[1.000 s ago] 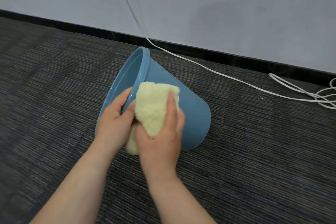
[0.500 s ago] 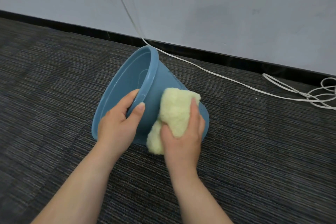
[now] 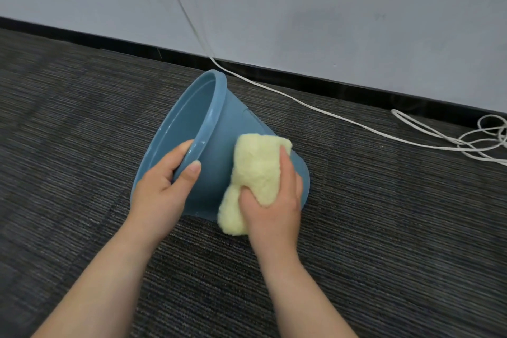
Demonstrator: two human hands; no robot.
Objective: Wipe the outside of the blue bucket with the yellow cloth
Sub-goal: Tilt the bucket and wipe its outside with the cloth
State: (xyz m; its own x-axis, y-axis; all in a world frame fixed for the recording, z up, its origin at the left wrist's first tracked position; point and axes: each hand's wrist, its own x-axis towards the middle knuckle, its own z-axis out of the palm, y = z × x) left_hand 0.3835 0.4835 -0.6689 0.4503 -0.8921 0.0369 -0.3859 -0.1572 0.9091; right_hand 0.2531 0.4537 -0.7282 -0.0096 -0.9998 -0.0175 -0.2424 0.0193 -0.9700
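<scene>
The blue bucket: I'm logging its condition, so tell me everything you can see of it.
The blue bucket looks like smooth plastic, tapered, with a rolled rim. It lies tipped on its side on the dark carpet, mouth facing left. The left hand grips the rim, thumb outside. The right hand presses the yellow cloth against its outer wall near the base. No handle shows.

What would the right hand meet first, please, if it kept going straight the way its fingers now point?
Probably the white cable on the carpet, then the black baseboard. The right hand presses the yellow cloth on the blue bucket, fingers pointing up and away; depth is unclear.
</scene>
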